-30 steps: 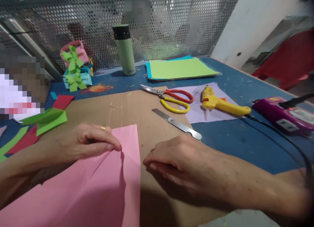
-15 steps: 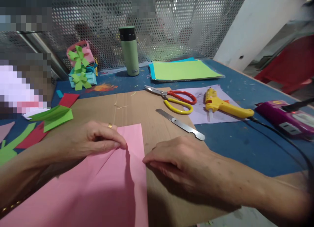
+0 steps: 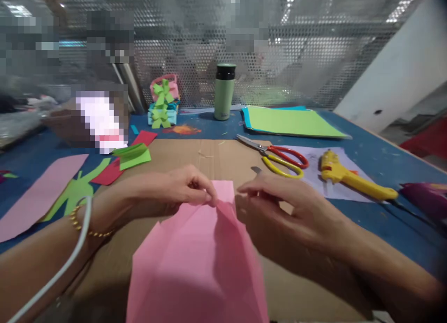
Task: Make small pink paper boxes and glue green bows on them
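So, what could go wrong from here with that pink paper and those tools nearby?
The pink paper could crease or tear where the left hand pinches it. The metal blade, partly hidden by the right hand, might nick a finger if sharp. If hot, the glue gun could mark the lilac paper beneath.

The pink sheet (image 3: 195, 276), slanting to the lower left before, now runs straight toward the person. Beside its far end, the right hand (image 3: 284, 199) has parted its pinched fingers and now hides most of the metal blade (image 3: 256, 169).
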A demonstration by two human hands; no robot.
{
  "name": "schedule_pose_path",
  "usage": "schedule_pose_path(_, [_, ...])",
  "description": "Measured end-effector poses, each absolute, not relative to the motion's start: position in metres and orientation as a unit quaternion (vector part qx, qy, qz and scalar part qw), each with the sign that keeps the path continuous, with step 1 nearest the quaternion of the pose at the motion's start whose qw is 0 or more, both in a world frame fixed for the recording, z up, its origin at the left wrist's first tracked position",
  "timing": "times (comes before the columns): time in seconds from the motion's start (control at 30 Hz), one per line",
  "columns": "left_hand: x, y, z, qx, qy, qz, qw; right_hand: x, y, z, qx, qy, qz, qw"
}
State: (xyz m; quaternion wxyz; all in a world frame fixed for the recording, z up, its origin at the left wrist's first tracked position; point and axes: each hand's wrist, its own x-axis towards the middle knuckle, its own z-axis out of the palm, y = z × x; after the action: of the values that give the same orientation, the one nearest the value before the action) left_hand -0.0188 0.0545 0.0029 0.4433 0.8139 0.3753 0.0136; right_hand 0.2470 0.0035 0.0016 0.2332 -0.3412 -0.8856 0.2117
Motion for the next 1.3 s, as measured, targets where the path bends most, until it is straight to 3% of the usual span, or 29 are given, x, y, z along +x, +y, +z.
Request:
schedule_pose_path(0.07, [-0.02,0.058,0.002,0.816,0.346,0.01,0.464,0.245,0.003,0.014,-0.286,-0.908,0.197,0.232])
schedule_pose_path(0.3, [-0.019,0.063,-0.002,0.804,0.337,0.005,0.49,0.232,0.014,0.027,-0.236,-0.933,0.255,0.087])
schedule_pose_path(0.77, [-0.022,0.061,0.003,0.842,0.304,0.013,0.445,0.227,0.046,0.011,-0.175,-0.888,0.419,0.078])
schedule_pose_path(0.93, [-0.02,0.059,0.004,0.843,0.318,-0.006,0.433,0.224,0.047,0.014,-0.169,-0.894,0.411,0.047])
schedule_pose_path(1.3, [-0.033,0.048,0.02,0.809,0.4,-0.001,0.429,0.222,0.044,0.009,-0.179,-0.902,0.385,0.076])
